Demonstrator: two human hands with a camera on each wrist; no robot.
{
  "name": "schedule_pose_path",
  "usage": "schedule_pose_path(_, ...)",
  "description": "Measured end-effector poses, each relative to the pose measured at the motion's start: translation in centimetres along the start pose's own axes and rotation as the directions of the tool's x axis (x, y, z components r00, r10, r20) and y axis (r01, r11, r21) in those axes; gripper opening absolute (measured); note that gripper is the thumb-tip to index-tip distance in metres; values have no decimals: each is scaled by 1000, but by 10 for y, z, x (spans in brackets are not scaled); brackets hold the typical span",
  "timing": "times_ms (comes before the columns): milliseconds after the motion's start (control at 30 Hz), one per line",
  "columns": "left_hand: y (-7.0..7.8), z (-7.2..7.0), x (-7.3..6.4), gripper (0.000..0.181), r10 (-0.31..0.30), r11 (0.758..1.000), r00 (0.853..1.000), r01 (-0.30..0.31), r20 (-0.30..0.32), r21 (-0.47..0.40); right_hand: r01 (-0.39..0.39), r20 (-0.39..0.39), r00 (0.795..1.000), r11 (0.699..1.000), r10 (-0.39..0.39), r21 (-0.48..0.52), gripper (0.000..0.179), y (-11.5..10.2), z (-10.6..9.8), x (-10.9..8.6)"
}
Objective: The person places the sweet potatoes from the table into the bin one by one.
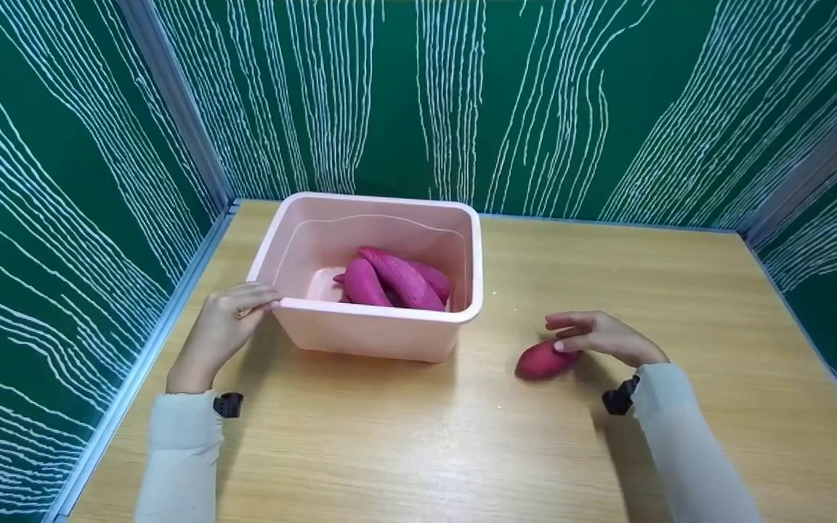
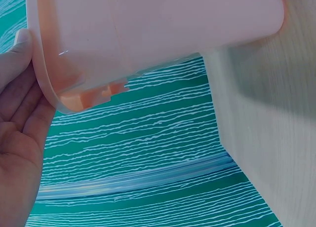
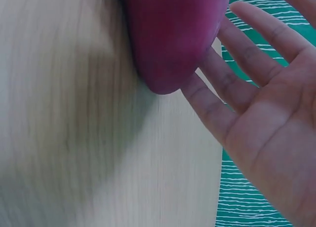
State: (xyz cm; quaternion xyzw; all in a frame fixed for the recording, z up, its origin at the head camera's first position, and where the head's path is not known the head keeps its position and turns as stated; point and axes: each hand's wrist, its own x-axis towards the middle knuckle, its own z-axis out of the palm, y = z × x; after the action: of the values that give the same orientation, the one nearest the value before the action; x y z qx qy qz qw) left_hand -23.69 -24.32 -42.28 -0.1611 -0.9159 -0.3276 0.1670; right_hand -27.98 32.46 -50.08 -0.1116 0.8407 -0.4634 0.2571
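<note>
A pink plastic bin (image 1: 368, 334) stands upright on the table, left of centre. My left hand (image 1: 226, 319) holds its near left corner by the rim; in the left wrist view thumb and fingers of the left hand (image 2: 19, 103) pinch the rim. Inside the bin lie several purple-pink sweet potatoes (image 1: 407, 280), partly overlapping. To the right of the bin, one redder sweet potato (image 1: 543, 362) lies on the table. My right hand (image 1: 607, 338) is over its far right side, fingertips at it. In the right wrist view the right hand (image 3: 266, 118) has its fingers extended beside the sweet potato (image 3: 173, 39).
The wooden table (image 1: 418, 450) carries the bin and the single sweet potato. Green panels (image 1: 397, 94) with white wavy lines enclose it at the back and both sides, with metal posts (image 1: 179, 102) at the corners. Dark straps sit at both wrists.
</note>
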Motion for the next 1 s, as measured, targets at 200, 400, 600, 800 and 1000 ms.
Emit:
schedule_pose_path(200, 0, 0, 0, 24, -6, 1000, 1000, 6, 1, -15, -20, 15, 1000, 1000, 20, -21, 70, 6, 1, -3)
schedule_pose_path(400, -1, 1, 0, 23, 17, 1000, 1000, -17, -11, -21, -24, 48, 999, 1000, 24, 3, 71, 9, 1, -5)
schedule_pose_path(600, -1, 0, 1, 23, 27, 999, 1000, -28, -12, -20, -36, 75, 997, 999, 36, 2, 65, 12, 3, -6)
schedule_pose_path(800, 0, 0, 0, 22, 22, 1000, 1000, -22, -6, -17, -48, 97, 994, 998, 51, -32, 57, 15, 4, -6)
schedule_pose_path(1000, 0, -1, 0, 21, 17, 1000, 1000, -17, -3, -15, -57, 126, 990, 996, 64, -62, 52, 13, 4, -7)
